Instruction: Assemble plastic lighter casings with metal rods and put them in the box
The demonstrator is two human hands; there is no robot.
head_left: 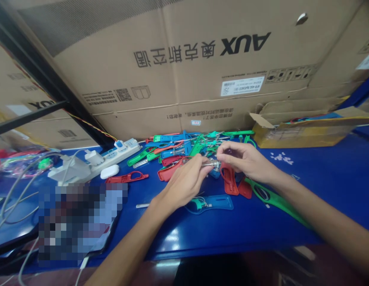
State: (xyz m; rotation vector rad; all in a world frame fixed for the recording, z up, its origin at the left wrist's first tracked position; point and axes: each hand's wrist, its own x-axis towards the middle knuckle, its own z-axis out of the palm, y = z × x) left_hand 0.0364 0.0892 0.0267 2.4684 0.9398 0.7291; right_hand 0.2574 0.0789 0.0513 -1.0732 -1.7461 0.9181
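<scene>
My left hand [184, 180] is closed around a slim, shiny tube-like part [211, 163] with a metallic end pointing right. Just beside that end, my right hand [246, 161] pinches with thumb and forefinger. What lies between those fingertips is too small to make out. Below the hands is a blue plastic casing [221, 202] with a green piece and thin wire in its loop. Red casings [230, 180] lie under the right hand, and a long green casing [279, 202] is near the right forearm. Behind the hands is a pile of red, green and blue casings [172, 145].
A power strip [124, 150] with plugs, a white earphone case [109, 171] and a blurred-out tablet-like device [83, 222] are at left. An open carton [297, 135] stands back right, near small white bits [281, 158]. A large cardboard sheet [178, 87] backs the blue table [336, 178].
</scene>
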